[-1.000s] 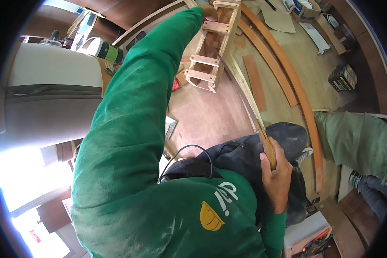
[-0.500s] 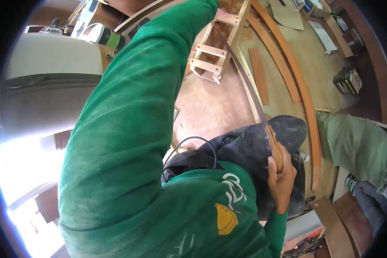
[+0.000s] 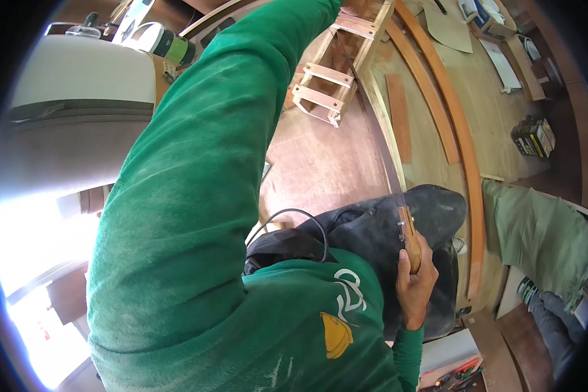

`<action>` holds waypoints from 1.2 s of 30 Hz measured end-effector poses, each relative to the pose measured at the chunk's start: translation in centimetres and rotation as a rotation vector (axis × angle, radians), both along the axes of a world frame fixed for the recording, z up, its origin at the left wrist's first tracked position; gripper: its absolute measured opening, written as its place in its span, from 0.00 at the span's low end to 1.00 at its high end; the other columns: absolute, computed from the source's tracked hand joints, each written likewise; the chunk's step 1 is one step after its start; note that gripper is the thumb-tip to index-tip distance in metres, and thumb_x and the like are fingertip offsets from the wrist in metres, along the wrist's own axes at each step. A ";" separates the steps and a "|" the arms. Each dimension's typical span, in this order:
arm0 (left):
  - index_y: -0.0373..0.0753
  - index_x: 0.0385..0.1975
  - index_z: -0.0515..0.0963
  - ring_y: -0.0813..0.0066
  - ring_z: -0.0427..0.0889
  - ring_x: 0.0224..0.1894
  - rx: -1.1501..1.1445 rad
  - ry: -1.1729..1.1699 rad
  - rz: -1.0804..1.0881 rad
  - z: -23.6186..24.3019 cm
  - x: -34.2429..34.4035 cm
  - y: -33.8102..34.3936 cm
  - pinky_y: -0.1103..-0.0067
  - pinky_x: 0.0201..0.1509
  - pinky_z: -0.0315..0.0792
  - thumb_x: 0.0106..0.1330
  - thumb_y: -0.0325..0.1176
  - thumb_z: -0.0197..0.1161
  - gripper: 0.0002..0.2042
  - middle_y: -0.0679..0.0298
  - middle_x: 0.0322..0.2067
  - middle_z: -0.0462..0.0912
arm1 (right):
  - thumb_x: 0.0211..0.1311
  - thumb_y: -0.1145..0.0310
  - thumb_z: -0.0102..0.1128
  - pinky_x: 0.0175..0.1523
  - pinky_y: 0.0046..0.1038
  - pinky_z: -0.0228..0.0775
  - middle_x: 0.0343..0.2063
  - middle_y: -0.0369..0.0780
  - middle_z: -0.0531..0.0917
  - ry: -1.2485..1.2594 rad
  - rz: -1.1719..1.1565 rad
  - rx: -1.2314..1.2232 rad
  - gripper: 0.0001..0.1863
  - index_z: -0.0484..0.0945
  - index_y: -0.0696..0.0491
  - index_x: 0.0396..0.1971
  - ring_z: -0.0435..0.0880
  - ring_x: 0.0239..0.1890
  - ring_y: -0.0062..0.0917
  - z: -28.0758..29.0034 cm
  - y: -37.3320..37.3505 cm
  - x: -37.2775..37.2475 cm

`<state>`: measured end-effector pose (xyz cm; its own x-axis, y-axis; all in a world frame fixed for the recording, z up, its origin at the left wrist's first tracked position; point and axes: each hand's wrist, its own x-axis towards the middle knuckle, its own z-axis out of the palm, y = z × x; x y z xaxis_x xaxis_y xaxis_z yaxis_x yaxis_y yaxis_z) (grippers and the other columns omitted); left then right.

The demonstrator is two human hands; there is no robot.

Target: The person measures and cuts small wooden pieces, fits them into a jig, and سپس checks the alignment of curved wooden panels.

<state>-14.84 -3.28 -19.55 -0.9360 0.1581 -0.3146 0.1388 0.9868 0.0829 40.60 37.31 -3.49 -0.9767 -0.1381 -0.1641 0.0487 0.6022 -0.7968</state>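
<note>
My right hand point(image 3: 415, 277) is closed round the wooden handle point(image 3: 410, 242) of a hand saw beside my dark-trousered knee. The long saw blade point(image 3: 387, 155) runs up from it, alongside a pale wooden strip point(image 3: 391, 140), toward a narrow pale wooden frame point(image 3: 351, 59) with short crosspieces. My left hand point(image 3: 350, 8) reaches to the far end of that frame at the top edge; its fingers are mostly hidden, so what they hold is unclear.
Long curved brown boards point(image 3: 458, 130) and a flat strip point(image 3: 396, 117) lie to the right. Farther right are cartons point(image 3: 493, 19), a green cloth point(image 3: 529, 228) and another person's grey-trousered legs point(image 3: 555, 326). A padded seat point(image 3: 78, 150) and a bucket point(image 3: 166, 46) are at left.
My left arm has shifted right in view with the frame. My right hand and the saw moved right, then a little lower, the grip staying closed.
</note>
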 end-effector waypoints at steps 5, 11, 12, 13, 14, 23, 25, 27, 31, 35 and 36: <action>0.39 0.58 0.81 0.58 0.88 0.48 -0.004 0.000 0.005 -0.4 0.4 -0.6 0.67 0.45 0.84 0.66 0.45 0.66 0.23 0.52 0.52 0.87 | 0.68 0.74 0.65 0.56 0.38 0.79 0.52 0.54 0.85 0.018 0.025 0.063 0.23 0.76 0.60 0.62 0.88 0.51 0.48 0.8 0.9 0.1; 0.40 0.59 0.81 0.57 0.88 0.49 -0.004 0.003 0.001 -0.7 0.1 -0.2 0.67 0.46 0.84 0.66 0.44 0.65 0.23 0.53 0.52 0.86 | 0.68 0.73 0.65 0.55 0.38 0.78 0.52 0.55 0.85 0.015 0.025 0.057 0.23 0.76 0.60 0.62 0.88 0.51 0.49 1.6 1.5 0.3; 0.40 0.59 0.81 0.57 0.88 0.49 -0.008 0.006 0.000 -0.9 0.3 -0.2 0.66 0.46 0.84 0.66 0.44 0.65 0.23 0.53 0.52 0.86 | 0.69 0.73 0.65 0.55 0.38 0.78 0.52 0.55 0.85 -0.009 0.019 0.053 0.23 0.76 0.60 0.62 0.88 0.51 0.49 1.6 1.1 -0.2; 0.40 0.59 0.81 0.57 0.88 0.49 -0.014 0.007 -0.003 -0.7 0.0 -0.1 0.66 0.46 0.84 0.67 0.44 0.65 0.23 0.53 0.52 0.86 | 0.69 0.73 0.65 0.55 0.38 0.78 0.51 0.55 0.85 -0.028 0.011 0.045 0.23 0.76 0.59 0.62 0.88 0.51 0.49 1.4 0.7 -0.7; 0.40 0.59 0.80 0.57 0.88 0.49 -0.019 0.009 -0.007 -0.6 0.0 0.1 0.66 0.46 0.84 0.67 0.44 0.65 0.23 0.53 0.53 0.86 | 0.69 0.72 0.64 0.55 0.38 0.78 0.51 0.55 0.85 -0.007 0.022 0.045 0.23 0.76 0.59 0.62 0.88 0.50 0.49 1.2 0.4 -1.0; 0.40 0.61 0.80 0.56 0.87 0.50 -0.048 0.021 -0.017 0.0 -0.1 0.5 0.65 0.48 0.83 0.67 0.42 0.63 0.23 0.53 0.53 0.86 | 0.75 0.61 0.57 0.60 0.39 0.74 0.55 0.55 0.82 -0.068 0.123 -0.163 0.29 0.68 0.62 0.68 0.85 0.53 0.48 1.5 -2.7 -4.7; 0.40 0.61 0.79 0.56 0.87 0.50 -0.052 0.030 -0.017 0.3 -0.3 0.6 0.65 0.49 0.83 0.68 0.42 0.63 0.23 0.53 0.54 0.86 | 0.76 0.61 0.54 0.57 0.38 0.75 0.52 0.54 0.84 -0.192 0.100 -0.195 0.29 0.67 0.62 0.69 0.86 0.49 0.45 1.8 -2.0 -4.9; 0.40 0.61 0.79 0.56 0.87 0.50 -0.055 0.036 -0.019 0.4 -0.4 0.6 0.64 0.49 0.83 0.68 0.42 0.63 0.23 0.53 0.54 0.86 | 0.77 0.61 0.52 0.55 0.37 0.77 0.51 0.54 0.85 -0.242 0.084 -0.194 0.29 0.67 0.62 0.70 0.87 0.47 0.44 1.8 -1.6 -4.8; 0.41 0.62 0.79 0.55 0.87 0.51 -0.069 0.055 -0.005 0.6 -1.2 -0.2 0.64 0.50 0.83 0.68 0.41 0.62 0.24 0.53 0.54 0.86 | 0.78 0.60 0.50 0.56 0.36 0.77 0.54 0.56 0.84 -0.118 0.081 -0.126 0.28 0.70 0.63 0.68 0.88 0.51 0.46 0.6 -0.7 -3.3; 0.41 0.63 0.78 0.55 0.87 0.51 -0.088 0.075 -0.045 0.4 -3.0 1.7 0.63 0.51 0.82 0.68 0.41 0.61 0.24 0.53 0.55 0.86 | 0.76 0.63 0.51 0.60 0.37 0.76 0.57 0.58 0.82 -0.050 0.056 -0.023 0.27 0.71 0.64 0.67 0.86 0.56 0.49 1.6 0.8 -0.4; 0.41 0.63 0.78 0.55 0.87 0.51 -0.097 0.078 -0.052 -0.1 -3.3 1.5 0.63 0.51 0.82 0.69 0.41 0.61 0.24 0.53 0.55 0.86 | 0.75 0.65 0.53 0.59 0.38 0.77 0.57 0.58 0.82 0.021 0.086 -0.021 0.26 0.71 0.63 0.67 0.86 0.56 0.50 1.2 0.5 -1.0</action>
<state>-18.10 -1.77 -19.67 -0.9496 0.1796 -0.2569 0.1924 0.9810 -0.0252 39.65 37.79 -2.28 -0.9643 -0.2251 -0.1396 -0.0196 0.5863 -0.8098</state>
